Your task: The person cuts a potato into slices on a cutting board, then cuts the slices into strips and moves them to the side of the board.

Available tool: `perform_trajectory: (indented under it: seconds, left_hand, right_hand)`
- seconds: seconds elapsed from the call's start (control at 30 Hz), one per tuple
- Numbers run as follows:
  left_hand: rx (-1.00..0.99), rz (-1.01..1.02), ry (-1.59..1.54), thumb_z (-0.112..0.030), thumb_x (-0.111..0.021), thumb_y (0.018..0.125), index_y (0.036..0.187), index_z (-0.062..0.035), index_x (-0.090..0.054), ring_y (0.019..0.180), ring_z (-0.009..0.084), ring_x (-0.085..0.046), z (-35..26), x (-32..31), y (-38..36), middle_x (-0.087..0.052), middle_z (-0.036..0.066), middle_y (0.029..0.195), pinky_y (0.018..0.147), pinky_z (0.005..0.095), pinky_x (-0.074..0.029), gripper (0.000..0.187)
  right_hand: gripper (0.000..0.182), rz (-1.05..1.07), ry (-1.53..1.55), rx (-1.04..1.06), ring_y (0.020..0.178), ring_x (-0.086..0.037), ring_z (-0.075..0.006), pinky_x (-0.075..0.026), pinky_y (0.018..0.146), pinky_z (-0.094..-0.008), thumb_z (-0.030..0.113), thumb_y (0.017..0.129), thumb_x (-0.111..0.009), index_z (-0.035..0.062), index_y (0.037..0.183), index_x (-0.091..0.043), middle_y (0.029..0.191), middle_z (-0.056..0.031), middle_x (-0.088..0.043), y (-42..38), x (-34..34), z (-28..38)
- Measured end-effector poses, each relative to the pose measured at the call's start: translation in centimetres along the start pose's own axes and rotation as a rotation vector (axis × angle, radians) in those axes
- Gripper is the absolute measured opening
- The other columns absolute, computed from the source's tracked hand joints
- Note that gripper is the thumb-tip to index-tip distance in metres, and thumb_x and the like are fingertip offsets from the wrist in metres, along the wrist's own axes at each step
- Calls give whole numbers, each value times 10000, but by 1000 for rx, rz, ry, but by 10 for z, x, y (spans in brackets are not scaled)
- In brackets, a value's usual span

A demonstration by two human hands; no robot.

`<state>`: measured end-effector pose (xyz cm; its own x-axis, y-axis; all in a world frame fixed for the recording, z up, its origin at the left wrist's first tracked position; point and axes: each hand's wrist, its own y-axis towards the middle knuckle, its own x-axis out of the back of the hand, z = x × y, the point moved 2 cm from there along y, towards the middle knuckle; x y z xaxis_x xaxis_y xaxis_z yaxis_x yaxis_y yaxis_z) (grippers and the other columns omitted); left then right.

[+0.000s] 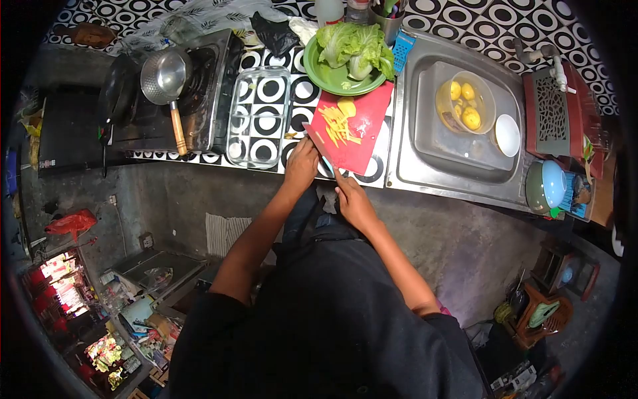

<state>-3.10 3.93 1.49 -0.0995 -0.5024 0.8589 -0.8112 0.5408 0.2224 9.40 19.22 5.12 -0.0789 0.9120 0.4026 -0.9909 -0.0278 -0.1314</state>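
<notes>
A red cutting board [365, 139] lies at the counter's front edge, with cut yellow potato strips [340, 130] and an uncut potato piece [346, 106] on it. My right hand [355, 206] is closed round what looks like the handle of a knife [327, 164], whose blade angles up and left along the board's near-left edge. My left hand [302, 165] is at the board's lower left corner, fingers bent against the edge by the blade; what they grip is hidden. A glass baking dish [240, 136] is to the left of that hand.
Behind the board, a green plate [325, 80] bears leafy lettuce [359, 50]. On the right, a steel sink [405, 149] holds a bowl [490, 100] of peeled potatoes and a white bowl [508, 135]. A saucepan [164, 76] sits on the stove [216, 100], its wooden handle pointing toward me.
</notes>
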Motion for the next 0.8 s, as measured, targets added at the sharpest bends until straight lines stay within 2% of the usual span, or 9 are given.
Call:
perform_trajectory:
  seconds: [0.37, 0.8]
  left_hand:
    - [14, 67, 16, 17, -625, 857, 1152, 14, -661, 1240, 377, -554, 2, 1, 0, -615, 175, 1239, 1025, 449, -469, 297]
    - [-17, 74, 25, -34, -641, 860, 1128, 24, -678, 1314, 364, -511, 6, -1, -1, -595, 159, 1304, 1051, 458, -463, 277]
  right_hand:
    - [557, -26, -29, 16, 793, -567, -387, -478, 769, -465, 56, 981, -550, 78, 1525, -438, 878, -209, -507, 0, -1, -1]
    - [587, -22, -52, -17, 811, -574, -428, -479, 775, -493, 53, 1000, -518, 125, 1564, -376, 911, -237, -520, 0, -3, -6]
